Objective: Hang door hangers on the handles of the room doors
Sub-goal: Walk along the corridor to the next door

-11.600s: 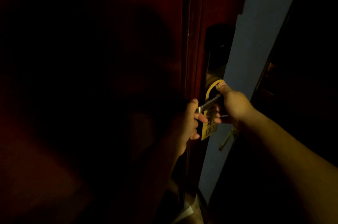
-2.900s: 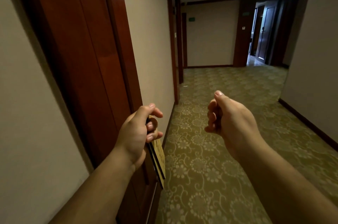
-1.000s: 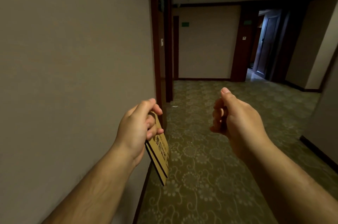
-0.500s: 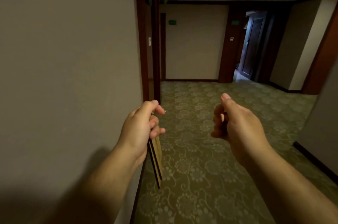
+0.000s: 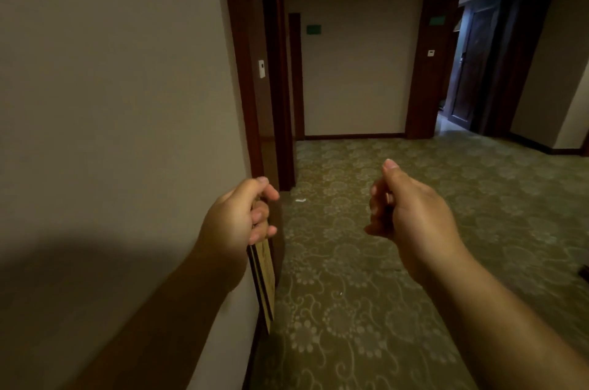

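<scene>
Two bare hands reach forward into a dim hotel corridor, seen from the person's own head height. No writing can be read anywhere: the door hangers (image 5: 264, 275) show only faint dark marks, and two green signs, one on the end wall (image 5: 313, 29) and one on the dark wood beside the far doorway (image 5: 436, 20), are too small and blurred to make out.

A plain beige wall (image 5: 111, 87) fills the left side, with the person's shadow across its lower part. Beyond it stands a dark red-brown door frame (image 5: 245, 71) with a small white switch plate (image 5: 261, 68) just inside it. A green carpet (image 5: 366, 310) with a pale swirling flower pattern covers the floor, with a small white scrap (image 5: 300, 200) lying on it near the door frame. At the far right a dark door (image 5: 468, 64) stands ajar in bluish light. Nothing blocks the way ahead.

The left hand (image 5: 236, 220) is closed in a grip around the tops of a small stack of yellow-brown card hangers, which hang straight down below the fist, edge-on to the camera and close beside the wall. The right hand (image 5: 411, 214) holds nothing; its fingers are loosely curled inward with the thumb (image 5: 390, 166) pointing up, level with the left hand and well apart from the hangers.
</scene>
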Demonstrator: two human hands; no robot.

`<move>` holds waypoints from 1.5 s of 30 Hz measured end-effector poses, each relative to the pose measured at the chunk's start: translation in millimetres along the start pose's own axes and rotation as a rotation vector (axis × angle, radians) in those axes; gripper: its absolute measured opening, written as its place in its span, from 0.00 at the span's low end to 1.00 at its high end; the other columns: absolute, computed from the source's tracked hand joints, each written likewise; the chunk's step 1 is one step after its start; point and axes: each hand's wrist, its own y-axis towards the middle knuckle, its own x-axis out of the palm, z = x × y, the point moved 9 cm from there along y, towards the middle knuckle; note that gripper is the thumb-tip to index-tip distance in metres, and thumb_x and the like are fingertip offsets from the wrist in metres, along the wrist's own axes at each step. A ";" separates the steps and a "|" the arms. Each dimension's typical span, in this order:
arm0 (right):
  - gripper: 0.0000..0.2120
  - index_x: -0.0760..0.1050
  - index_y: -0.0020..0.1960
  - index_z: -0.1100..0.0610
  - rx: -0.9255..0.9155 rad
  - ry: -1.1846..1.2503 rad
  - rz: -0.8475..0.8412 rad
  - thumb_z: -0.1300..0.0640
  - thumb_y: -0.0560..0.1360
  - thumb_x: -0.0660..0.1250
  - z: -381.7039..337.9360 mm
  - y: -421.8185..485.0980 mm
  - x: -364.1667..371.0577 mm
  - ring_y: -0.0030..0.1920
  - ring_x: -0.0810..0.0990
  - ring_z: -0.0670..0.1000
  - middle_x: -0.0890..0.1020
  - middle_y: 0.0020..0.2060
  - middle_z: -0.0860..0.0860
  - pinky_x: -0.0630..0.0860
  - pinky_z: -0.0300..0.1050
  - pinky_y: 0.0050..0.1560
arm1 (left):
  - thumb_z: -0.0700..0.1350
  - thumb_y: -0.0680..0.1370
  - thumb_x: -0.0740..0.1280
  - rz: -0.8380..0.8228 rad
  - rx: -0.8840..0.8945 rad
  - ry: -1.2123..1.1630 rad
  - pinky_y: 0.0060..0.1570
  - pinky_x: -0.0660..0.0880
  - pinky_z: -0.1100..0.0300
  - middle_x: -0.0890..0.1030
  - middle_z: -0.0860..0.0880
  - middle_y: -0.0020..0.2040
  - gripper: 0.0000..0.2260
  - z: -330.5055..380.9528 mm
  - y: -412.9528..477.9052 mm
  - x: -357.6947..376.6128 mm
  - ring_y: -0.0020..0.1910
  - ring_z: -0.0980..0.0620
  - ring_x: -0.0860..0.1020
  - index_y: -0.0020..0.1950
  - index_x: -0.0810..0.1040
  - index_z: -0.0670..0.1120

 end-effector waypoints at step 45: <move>0.20 0.78 0.41 0.54 -0.180 -0.022 0.042 0.41 0.79 0.58 63.9 764.9 0.8 0.33 0.77 0.49 0.77 0.27 0.47 0.78 0.52 0.42 | 0.50 0.82 0.60 0.018 0.232 0.035 0.40 0.75 0.55 0.62 0.52 0.26 0.13 -59.1 738.1 217.3 0.24 0.54 0.62 0.42 0.76 0.44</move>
